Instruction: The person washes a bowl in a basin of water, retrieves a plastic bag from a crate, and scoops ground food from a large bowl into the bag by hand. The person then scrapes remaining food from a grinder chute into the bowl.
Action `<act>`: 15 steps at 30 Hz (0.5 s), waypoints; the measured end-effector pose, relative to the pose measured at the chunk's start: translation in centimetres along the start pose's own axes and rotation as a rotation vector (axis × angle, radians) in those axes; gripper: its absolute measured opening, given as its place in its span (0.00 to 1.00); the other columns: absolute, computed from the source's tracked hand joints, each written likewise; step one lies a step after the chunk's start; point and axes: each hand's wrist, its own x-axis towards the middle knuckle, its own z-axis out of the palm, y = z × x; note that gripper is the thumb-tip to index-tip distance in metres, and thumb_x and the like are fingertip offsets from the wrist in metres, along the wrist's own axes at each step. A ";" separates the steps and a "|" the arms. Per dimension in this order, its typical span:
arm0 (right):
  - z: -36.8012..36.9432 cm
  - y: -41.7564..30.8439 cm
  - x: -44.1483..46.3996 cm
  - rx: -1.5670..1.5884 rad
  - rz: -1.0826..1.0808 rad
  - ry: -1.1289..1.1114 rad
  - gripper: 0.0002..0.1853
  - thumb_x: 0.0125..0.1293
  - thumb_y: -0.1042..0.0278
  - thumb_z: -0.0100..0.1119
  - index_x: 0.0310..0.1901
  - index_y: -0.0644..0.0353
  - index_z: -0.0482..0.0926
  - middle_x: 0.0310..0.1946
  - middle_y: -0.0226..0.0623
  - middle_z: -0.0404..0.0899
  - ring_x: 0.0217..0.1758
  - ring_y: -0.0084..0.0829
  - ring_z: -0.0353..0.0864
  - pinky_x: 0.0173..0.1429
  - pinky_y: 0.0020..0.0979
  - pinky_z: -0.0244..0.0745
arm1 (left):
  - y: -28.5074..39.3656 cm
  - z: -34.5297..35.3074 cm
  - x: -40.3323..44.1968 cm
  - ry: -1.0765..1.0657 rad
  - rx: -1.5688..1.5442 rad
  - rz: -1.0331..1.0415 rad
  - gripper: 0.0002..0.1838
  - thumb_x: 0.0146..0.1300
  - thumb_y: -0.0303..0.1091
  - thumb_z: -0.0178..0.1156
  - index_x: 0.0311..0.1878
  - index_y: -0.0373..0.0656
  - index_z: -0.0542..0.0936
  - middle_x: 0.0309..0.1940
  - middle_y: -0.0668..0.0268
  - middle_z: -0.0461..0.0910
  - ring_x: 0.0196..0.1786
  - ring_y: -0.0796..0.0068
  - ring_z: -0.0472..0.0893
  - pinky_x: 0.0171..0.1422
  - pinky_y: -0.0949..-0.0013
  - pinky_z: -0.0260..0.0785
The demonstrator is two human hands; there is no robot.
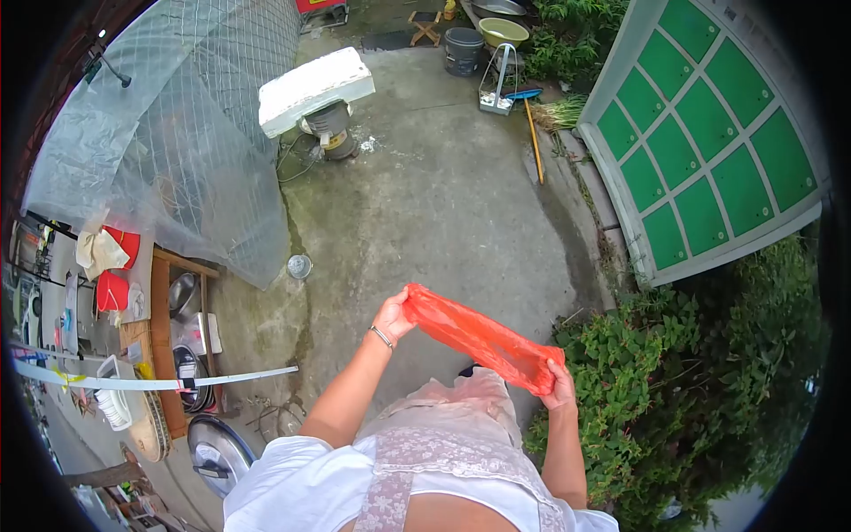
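Over concrete yard point(425, 186), by right-edge bushes point(656, 372): holding red plastic bag point(479, 337) stretched, clasped at opposite ends in closed left grip point(396, 316), closed right grip point(560, 387).

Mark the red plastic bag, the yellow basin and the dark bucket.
Red plastic bag point(479, 340): head view, middle of the stretch between the hands point(395, 316) point(560, 387).
Yellow basin point(503, 41): head view, near side of its wall.
Dark bucket point(463, 58): head view, outer side.
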 end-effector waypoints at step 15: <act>18.4 -23.1 45.8 0.085 0.250 -0.202 0.13 0.65 0.59 0.54 0.45 0.59 0.75 0.45 0.39 0.79 0.49 0.37 0.78 0.56 0.44 0.73 | 17.0 18.2 24.6 0.215 0.147 0.081 0.19 0.66 0.37 0.48 0.55 0.34 0.70 0.53 0.53 0.74 0.55 0.58 0.75 0.63 0.56 0.65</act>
